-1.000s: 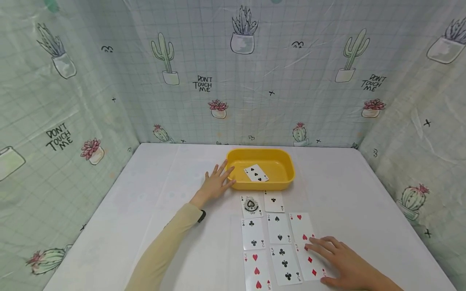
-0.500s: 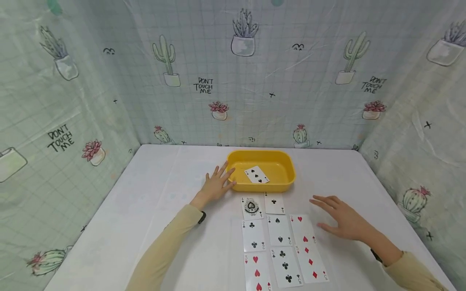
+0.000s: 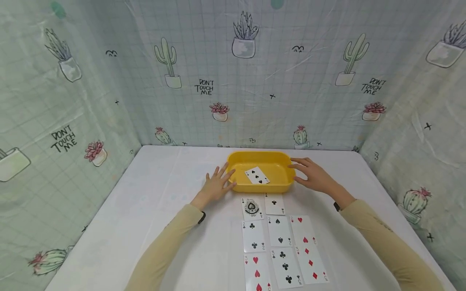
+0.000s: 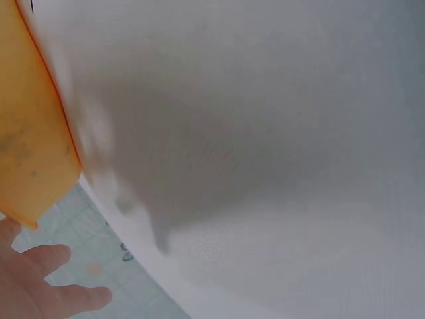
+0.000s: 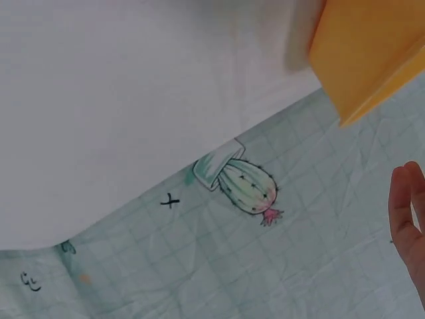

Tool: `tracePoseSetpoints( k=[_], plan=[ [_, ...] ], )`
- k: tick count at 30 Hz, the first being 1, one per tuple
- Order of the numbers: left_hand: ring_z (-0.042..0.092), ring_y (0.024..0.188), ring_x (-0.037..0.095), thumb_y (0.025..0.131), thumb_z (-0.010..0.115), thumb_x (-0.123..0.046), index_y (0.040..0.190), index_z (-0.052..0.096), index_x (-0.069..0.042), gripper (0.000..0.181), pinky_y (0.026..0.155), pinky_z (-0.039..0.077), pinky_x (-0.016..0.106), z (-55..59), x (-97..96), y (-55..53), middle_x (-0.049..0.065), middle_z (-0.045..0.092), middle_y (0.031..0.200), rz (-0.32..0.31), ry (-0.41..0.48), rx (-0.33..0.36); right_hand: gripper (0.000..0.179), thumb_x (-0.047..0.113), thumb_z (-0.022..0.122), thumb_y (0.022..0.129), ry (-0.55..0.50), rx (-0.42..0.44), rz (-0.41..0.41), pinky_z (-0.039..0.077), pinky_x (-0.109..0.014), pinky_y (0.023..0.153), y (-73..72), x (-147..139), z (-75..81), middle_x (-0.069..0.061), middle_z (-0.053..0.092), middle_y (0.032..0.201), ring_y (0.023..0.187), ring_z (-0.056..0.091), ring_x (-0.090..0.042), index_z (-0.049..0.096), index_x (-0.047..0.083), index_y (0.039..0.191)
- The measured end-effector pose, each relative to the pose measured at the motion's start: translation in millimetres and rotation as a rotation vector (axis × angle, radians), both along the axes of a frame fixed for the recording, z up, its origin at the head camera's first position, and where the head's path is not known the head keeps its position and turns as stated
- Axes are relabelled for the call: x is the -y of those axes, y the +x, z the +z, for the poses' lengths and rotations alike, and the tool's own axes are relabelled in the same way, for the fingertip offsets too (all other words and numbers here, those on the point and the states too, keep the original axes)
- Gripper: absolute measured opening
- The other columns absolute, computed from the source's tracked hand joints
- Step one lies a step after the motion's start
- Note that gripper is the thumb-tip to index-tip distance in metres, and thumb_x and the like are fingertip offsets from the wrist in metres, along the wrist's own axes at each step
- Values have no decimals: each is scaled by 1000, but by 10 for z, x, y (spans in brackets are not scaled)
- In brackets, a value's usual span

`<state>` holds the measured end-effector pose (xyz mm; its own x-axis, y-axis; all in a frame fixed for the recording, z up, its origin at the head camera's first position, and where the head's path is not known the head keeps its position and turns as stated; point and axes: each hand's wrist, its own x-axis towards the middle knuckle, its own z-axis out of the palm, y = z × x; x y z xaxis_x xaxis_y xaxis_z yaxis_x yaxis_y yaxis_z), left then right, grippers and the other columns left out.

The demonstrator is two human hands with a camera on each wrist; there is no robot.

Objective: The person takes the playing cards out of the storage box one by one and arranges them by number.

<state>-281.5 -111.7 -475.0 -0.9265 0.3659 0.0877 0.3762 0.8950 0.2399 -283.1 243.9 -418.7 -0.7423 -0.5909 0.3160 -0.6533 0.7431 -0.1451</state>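
Note:
A yellow tray [image 3: 261, 188] stands toward the back of the white table, with one spade card [image 3: 257, 175] lying tilted inside. My left hand [image 3: 215, 186] has its fingers spread, fingertips at the tray's left rim. At the opposite rim is my right hand [image 3: 312, 175], its fingers slightly bent and reaching over the edge. The right wrist view shows those fingers [image 5: 404, 203] a little way off the tray's corner. In front of the tray lie the ace of spades [image 3: 252, 208] and ace of clubs [image 3: 274, 204], face up.
Nearer me lie the two of clubs [image 3: 253, 235], two of spades [image 3: 279, 231], two of hearts [image 3: 300, 228], three of hearts [image 3: 251, 268], three of clubs [image 3: 285, 275] and three of diamonds [image 3: 316, 266]. A cactus-print cloth [image 3: 273, 81] surrounds the white table [image 3: 174, 173].
My right hand has left the three of diamonds and moved forward, then left, to the tray's right rim. The left hand, tray and cards have stayed in place.

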Motion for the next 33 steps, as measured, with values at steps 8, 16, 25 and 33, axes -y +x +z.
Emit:
tracePoseSetpoints(
  k=[8,16,25,33],
  plan=[
    [17,135,41,90,33,-55,141,25,-28,58,97,19,68,27,2,-4,1,8,152,-3,-16,-2,49,26,66,80,119,83,-15,37,-52,95,-390,413,-73,-11,44,134,119,41,-33,52,9,123],
    [14,136,40,90,30,-57,142,21,-31,59,98,18,68,0,-4,-18,0,5,152,-1,-32,15,61,33,69,76,175,127,-4,31,-54,100,-593,611,-190,-13,42,136,125,35,-35,47,10,128],
    [14,136,39,90,31,-57,142,22,-30,59,98,18,68,2,-14,-18,0,5,152,-1,-16,10,73,41,70,72,218,266,46,27,-51,104,-679,795,-305,-10,32,144,130,28,-35,42,14,133],
    [15,136,39,90,32,-55,142,23,-29,59,97,18,68,-23,-19,-27,0,5,152,2,-8,5,70,38,68,76,338,301,-2,27,-53,104,-693,962,-390,-4,29,146,132,27,-31,36,22,137]
  ],
)
